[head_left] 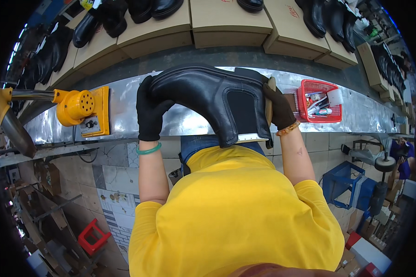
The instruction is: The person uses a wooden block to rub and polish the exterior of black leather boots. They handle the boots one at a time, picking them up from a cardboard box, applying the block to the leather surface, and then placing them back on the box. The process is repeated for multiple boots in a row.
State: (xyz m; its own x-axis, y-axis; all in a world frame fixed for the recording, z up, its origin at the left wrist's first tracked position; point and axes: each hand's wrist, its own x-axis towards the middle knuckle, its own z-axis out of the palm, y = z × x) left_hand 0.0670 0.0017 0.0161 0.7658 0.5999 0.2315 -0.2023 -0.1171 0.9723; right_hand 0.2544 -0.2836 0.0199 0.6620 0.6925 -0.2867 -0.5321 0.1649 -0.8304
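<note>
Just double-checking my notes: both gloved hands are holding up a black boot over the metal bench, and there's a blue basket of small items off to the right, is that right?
Not quite: the basket is red, not blue, as the head view shows. The rest stands: the left hand and right hand hold the black boot over the metal bench.

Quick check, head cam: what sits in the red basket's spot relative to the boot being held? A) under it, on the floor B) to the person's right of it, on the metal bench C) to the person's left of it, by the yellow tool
B: the red basket sits on the metal bench just right of the black boot, beside the gloved right hand; the yellow tool is on the opposite side, beyond the left hand.
</note>
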